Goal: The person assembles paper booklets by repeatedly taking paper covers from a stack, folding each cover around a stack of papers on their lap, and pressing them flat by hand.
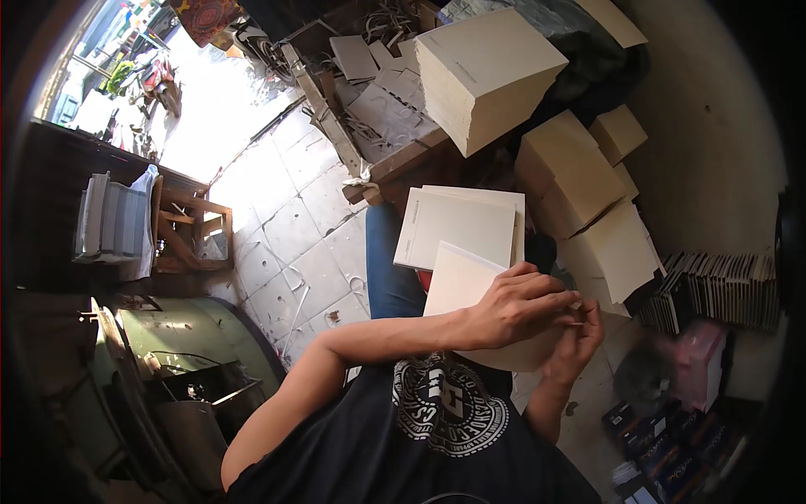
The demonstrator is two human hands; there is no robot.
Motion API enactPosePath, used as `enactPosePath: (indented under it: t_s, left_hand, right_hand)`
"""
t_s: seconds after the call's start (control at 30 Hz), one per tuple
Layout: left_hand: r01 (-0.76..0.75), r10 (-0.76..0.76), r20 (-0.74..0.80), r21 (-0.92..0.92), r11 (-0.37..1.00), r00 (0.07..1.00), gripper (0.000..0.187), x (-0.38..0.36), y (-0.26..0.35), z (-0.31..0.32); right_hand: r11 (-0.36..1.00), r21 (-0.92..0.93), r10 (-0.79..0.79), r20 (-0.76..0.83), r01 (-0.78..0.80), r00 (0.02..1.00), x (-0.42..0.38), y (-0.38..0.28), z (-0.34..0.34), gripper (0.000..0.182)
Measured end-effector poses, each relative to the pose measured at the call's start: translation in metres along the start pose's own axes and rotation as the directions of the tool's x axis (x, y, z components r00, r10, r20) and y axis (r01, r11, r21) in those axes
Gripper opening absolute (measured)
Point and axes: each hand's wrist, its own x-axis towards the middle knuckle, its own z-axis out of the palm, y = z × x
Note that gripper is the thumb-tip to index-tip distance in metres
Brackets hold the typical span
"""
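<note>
A cream paper booklet (459,280) lies across my lap, its lower part curving under my left forearm. My left hand (522,309) reaches across it with bent fingers closed at its right edge. My right hand (578,340) meets those fingertips from the right, thumb and fingers pinched on the same edge. The exact grip at the fingertips is partly hidden. Just beyond, a few flat cream booklets with small print on the top cover (457,227) rest over my knees.
A tall stack of cream booklets (491,59) stands on a wooden bench littered with paper scraps (386,109). More cream stacks (575,168) and a row of thin books (722,290) are at right. Left are a wooden stool (195,227) and a green machine (193,336).
</note>
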Motion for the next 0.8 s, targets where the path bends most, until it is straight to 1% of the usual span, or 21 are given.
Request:
enactPosePath:
  t_s: [0.07, 0.17, 0.2, 0.23, 0.27, 0.3, 0.33, 0.37, 0.4, 0.43, 0.47, 0.5, 0.53, 0.6, 0.63, 0.67, 0.7, 0.73, 0.77, 0.8]
  left_hand:
    - [-0.003, 0.008, 0.074, -0.074, 0.997, 0.997, 0.035, 0.0, -0.01, -0.001]
    - [-0.178, 0.185, 0.082, -0.09, 0.98, 0.979, 0.034, 0.016, -0.014, -0.017]
    - [-0.242, 0.25, 0.138, -0.071, 0.968, 0.958, 0.03, 0.016, -0.02, -0.022]
    - [-0.251, 0.253, 0.142, -0.037, 0.967, 0.957, 0.025, 0.02, -0.026, -0.035]
    - [-0.195, 0.193, 0.126, 0.002, 0.981, 0.973, 0.024, 0.027, -0.034, -0.057]
    - [-0.087, 0.081, 0.051, 0.121, 0.989, 0.995, 0.024, 0.024, -0.054, -0.076]
    - [-0.043, 0.054, -0.032, 0.262, 0.964, 0.998, 0.024, 0.033, -0.071, -0.108]
    - [0.071, -0.03, -0.126, 0.338, 0.939, 0.992, 0.02, 0.037, -0.093, -0.136]
    - [0.195, -0.066, -0.3, 0.421, 0.886, 0.952, 0.014, 0.038, -0.125, -0.16]
    - [0.27, -0.049, -0.383, 0.55, 0.79, 0.923, 0.01, 0.038, -0.153, -0.185]
    - [0.333, -0.026, -0.453, 0.615, 0.715, 0.891, 0.009, 0.034, -0.185, -0.207]
    - [0.378, -0.108, -0.415, 0.651, 0.658, 0.903, 0.021, 0.012, -0.238, -0.235]
    - [0.469, -0.173, -0.437, 0.825, 0.315, 0.883, 0.051, 0.002, -0.254, -0.238]
    - [0.572, -0.137, -0.556, 0.79, 0.221, 0.82, 0.067, -0.014, -0.253, -0.224]
    - [0.608, -0.109, -0.599, 0.771, 0.188, 0.793, 0.075, -0.014, -0.251, -0.216]
    - [0.623, -0.182, -0.609, 0.669, 0.406, 0.772, 0.069, -0.016, -0.228, -0.2]
    - [0.672, -0.472, -0.526, 0.291, 0.681, 0.707, 0.063, -0.022, -0.205, -0.185]
    - [0.717, -0.715, -0.256, -0.102, 0.689, 0.65, 0.07, -0.016, -0.157, -0.166]
    - [0.755, -0.776, 0.093, -0.325, 0.569, 0.624, 0.089, -0.026, -0.131, -0.151]
    - [0.789, -0.758, 0.333, -0.49, 0.369, 0.561, 0.094, -0.034, -0.105, -0.139]
  right_hand:
    - [0.994, 0.067, 0.081, -0.001, -0.081, 0.997, -0.003, -0.004, -0.001, 0.012]
    - [1.0, -0.004, 0.022, 0.066, -0.022, 0.998, -0.005, -0.005, -0.009, 0.014]
    - [0.987, -0.153, -0.041, -0.003, 0.04, 0.999, -0.005, -0.006, -0.016, 0.014]
    - [0.949, -0.302, -0.113, -0.062, 0.089, 0.992, -0.008, -0.008, -0.027, 0.015]
    - [0.886, -0.448, -0.19, -0.109, 0.123, 0.976, -0.011, -0.009, -0.043, 0.015]
    - [0.928, -0.367, -0.118, -0.127, 0.064, 0.985, -0.017, -0.017, -0.076, 0.016]
    - [0.959, -0.282, -0.044, -0.143, 0.001, 0.989, -0.023, -0.028, -0.113, 0.018]
    - [0.952, -0.287, -0.158, -0.157, 0.108, 0.975, -0.025, -0.035, -0.136, 0.02]
    - [0.932, -0.292, -0.271, -0.169, 0.214, 0.948, -0.027, -0.04, -0.157, 0.023]
    - [0.951, -0.161, -0.292, -0.188, 0.263, 0.938, -0.034, -0.029, -0.197, 0.032]
    - [0.937, -0.022, -0.346, -0.222, 0.35, 0.912, -0.036, -0.034, -0.189, 0.033]
    - [0.895, 0.113, -0.393, -0.258, 0.431, 0.883, -0.033, -0.041, -0.176, 0.035]
    - [0.889, 0.195, -0.39, -0.149, 0.414, 0.909, -0.028, -0.043, -0.184, 0.04]
    - [0.89, 0.109, -0.422, -0.169, 0.443, 0.891, -0.016, 0.015, -0.246, 0.036]
    - [0.953, -0.037, -0.291, -0.39, 0.301, 0.874, 0.001, -0.011, -0.174, 0.04]
    - [0.95, 0.102, -0.244, -0.344, 0.295, 0.906, 0.016, -0.028, -0.123, 0.052]
    - [0.955, 0.188, -0.182, -0.245, 0.23, 0.952, 0.026, -0.017, -0.112, 0.059]
    - [0.964, 0.196, -0.127, -0.257, 0.18, 0.958, 0.037, -0.004, -0.093, 0.055]
    - [0.97, 0.209, -0.09, -0.175, 0.126, 0.98, 0.044, 0.016, -0.082, 0.051]
    - [0.984, 0.171, -0.035, -0.103, 0.053, 0.994, 0.049, 0.039, -0.071, 0.048]
